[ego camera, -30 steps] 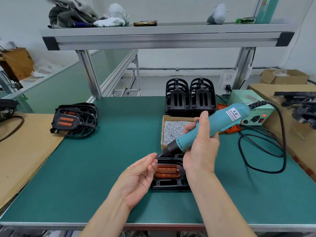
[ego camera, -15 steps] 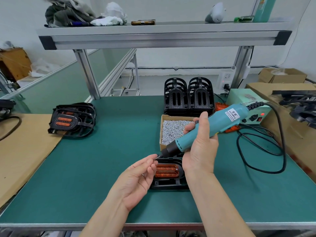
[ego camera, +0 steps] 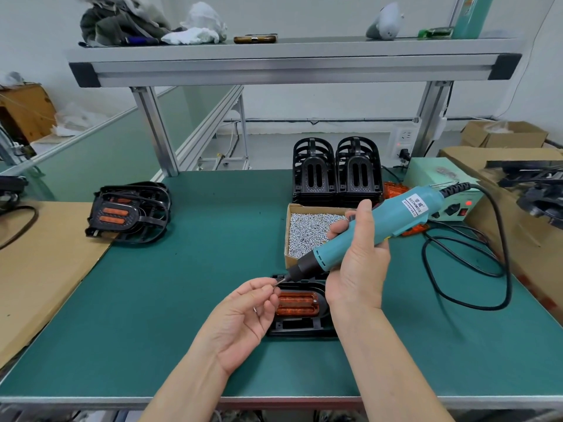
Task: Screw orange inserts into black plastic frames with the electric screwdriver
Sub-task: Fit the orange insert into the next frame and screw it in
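Progress looks partial: finished frames (ego camera: pixel 128 213) showing orange strips lie stacked at the left of the green bench (ego camera: pixel 182 284), while upright stacks of bare frames (ego camera: pixel 335 172) wait at the back, so I judge that plenty is left. The piece in hand, a black frame (ego camera: pixel 304 328) of matte moulded plastic with an oval opening, lies flat near the bench's front edge. The orange insert (ego camera: pixel 297 303), translucent, ribbed and rounded at the ends, sits in it. One bright screw head seems to sit at its right end; other fixings I cannot make out. The left hand (ego camera: pixel 243 312) pinches a small screw (ego camera: pixel 278 281) between thumb and fingers (ego camera: pixel 262 289), touching it to the bit. The right hand (ego camera: pixel 359 263) wraps the smooth teal barrel of the electric screwdriver (ego camera: pixel 380 226), tilted above the frame. Just behind, a cardboard box of screws (ego camera: pixel 307 229) glitters with loose silver metal
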{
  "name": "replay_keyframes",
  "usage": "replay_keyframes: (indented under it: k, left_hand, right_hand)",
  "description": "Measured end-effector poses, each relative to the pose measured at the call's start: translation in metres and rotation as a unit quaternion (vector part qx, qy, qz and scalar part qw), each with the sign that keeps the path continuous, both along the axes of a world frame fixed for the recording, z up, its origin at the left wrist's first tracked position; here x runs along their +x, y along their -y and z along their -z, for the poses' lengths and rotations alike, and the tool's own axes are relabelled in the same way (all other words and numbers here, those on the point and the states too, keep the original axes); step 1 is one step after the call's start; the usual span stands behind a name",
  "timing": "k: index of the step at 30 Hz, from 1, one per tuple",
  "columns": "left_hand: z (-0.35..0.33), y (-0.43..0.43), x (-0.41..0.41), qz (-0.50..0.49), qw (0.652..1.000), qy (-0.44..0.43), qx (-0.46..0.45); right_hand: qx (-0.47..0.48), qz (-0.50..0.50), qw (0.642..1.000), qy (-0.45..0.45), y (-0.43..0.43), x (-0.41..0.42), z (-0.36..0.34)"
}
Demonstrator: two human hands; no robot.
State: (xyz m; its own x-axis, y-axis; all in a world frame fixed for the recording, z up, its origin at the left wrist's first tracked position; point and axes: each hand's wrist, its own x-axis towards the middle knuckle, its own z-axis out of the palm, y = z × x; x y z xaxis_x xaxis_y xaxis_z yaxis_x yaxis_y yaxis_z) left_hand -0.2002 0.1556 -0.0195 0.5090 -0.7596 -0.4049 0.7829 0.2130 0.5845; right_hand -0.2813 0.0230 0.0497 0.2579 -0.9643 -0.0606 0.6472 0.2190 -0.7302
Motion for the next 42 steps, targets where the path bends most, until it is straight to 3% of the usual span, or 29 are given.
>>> replay_keyframes:
  k: [10,42]
  left_hand:
    - [0.0018,0.0005,-0.0003,0.01,1.0,-0.008,-0.008]
    - [0.0015,-0.0006,0.0031,0.034,0.984,0.175,-0.018]
  right_hand:
    - [0.005,-0.001,1.0,0.001,-0.001,-0.0012,-0.0005]
    - [0.001,-0.006,1.0,-0.001,0.001,-0.0035,-0.0014]
